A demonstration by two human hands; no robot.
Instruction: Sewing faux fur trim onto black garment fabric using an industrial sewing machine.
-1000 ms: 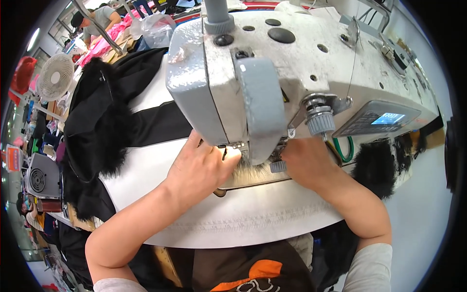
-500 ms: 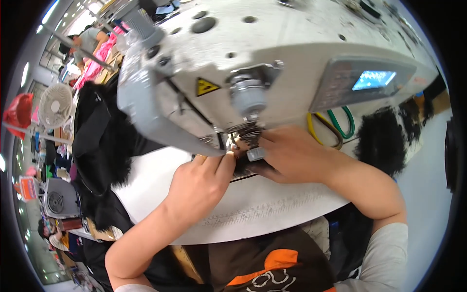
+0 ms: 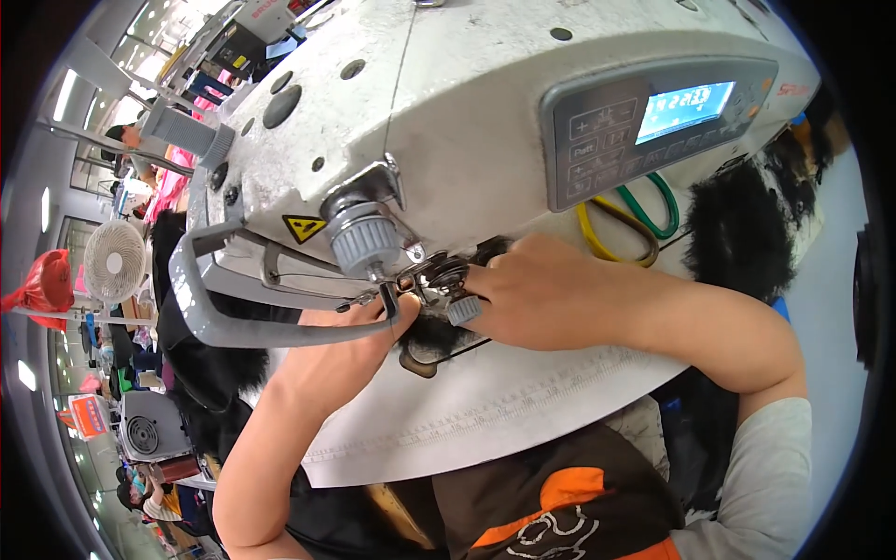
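Head view.

Containers: none clearly seen; a red bag (image 3: 37, 285) hangs at far left, contents hidden.

Sewing machine (image 3: 467, 121): white head, fills the upper half, tilted across the frame. Grey knob (image 3: 359, 245) at its lower front. Grey wire guard (image 3: 224, 313) curves out to the left below the knob. Needle area (image 3: 425, 280) sits just under the knob, between both hands.

Left hand (image 3: 341, 359): fingers curled, thumb and forefinger tips pressed together at the needle area, under the guard. What they pinch is too small to tell. Forearm comes up from the lower left.

Right hand (image 3: 551, 299): fingers bent and close together, tips against the metal parts at the needle area, one finger beside a small grey screw head (image 3: 464, 310). Whether it grips anything cannot be told. Forearm runs to the lower right, grey sleeve (image 3: 775, 485) at the end.

Black fur (image 3: 434, 331): a tuft lies under the needle, between the two hands, on the white table (image 3: 504, 411). More black fur at the left (image 3: 201, 369) and right (image 3: 742, 224) of the machine.

Labels and signs: yellow triangular warning sticker (image 3: 305, 228) left of the knob. Grey control panel (image 3: 644, 121) with lit blue screen, upper right. Printed ruler strip (image 3: 523, 401) along the table edge.

Other: yellow and green loops (image 3: 635, 219) behind the right hand. White fan (image 3: 114, 261) at far left.
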